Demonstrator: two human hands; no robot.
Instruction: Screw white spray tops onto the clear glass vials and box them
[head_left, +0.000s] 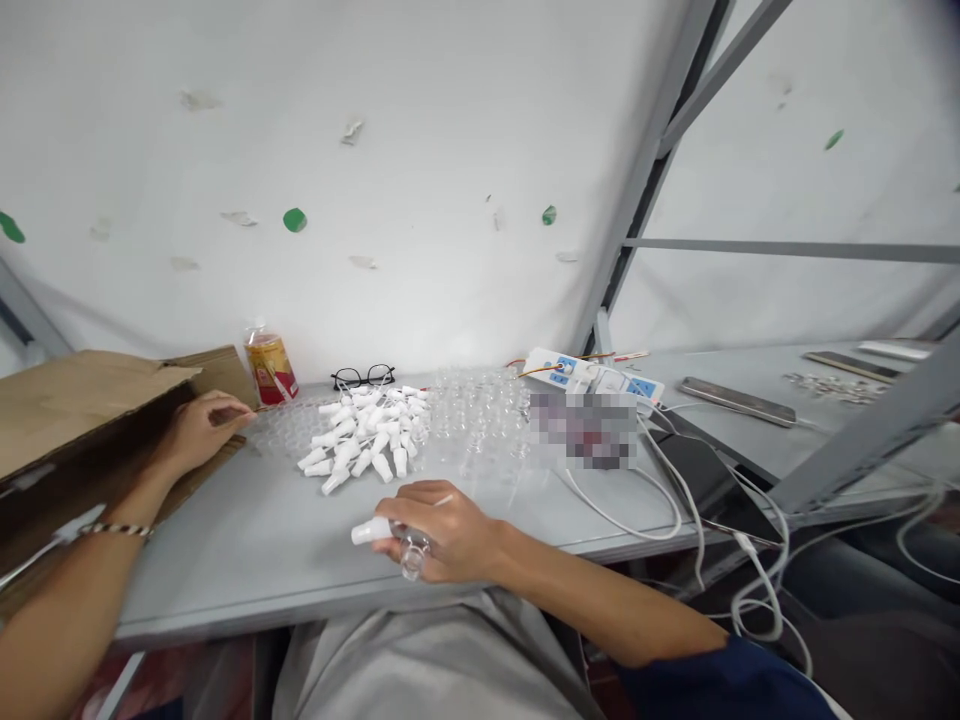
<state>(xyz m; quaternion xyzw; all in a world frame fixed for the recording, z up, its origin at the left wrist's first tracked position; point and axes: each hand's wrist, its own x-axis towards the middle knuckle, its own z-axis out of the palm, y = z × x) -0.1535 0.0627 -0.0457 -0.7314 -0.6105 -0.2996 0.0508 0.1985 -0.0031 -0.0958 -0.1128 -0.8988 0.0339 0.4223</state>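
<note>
My right hand (442, 530) is closed around a small clear bottle (413, 556) and a white spray nozzle (370, 531), above the front of the table. The nozzle points left from between thumb and fingers, and its thin tube (444, 500) shows over the fingers. My left hand (201, 430) is over the side of a cardboard box (90, 405), fingers loosely curled with a gap between thumb and forefinger; nothing shows in it. Between and beyond the hands lies a heap of white spray nozzles (364, 435). Clear bottles (476, 410) stand to its right, and more clear bottles (285, 430) lie to its left.
Along the wall are a red and yellow packet (271, 368) and eyeglasses (364, 377). A power strip (592, 378) with white cables (679, 490) lies at right, near a phone (739, 401). A grey metal post (862, 430) rises at the table's right.
</note>
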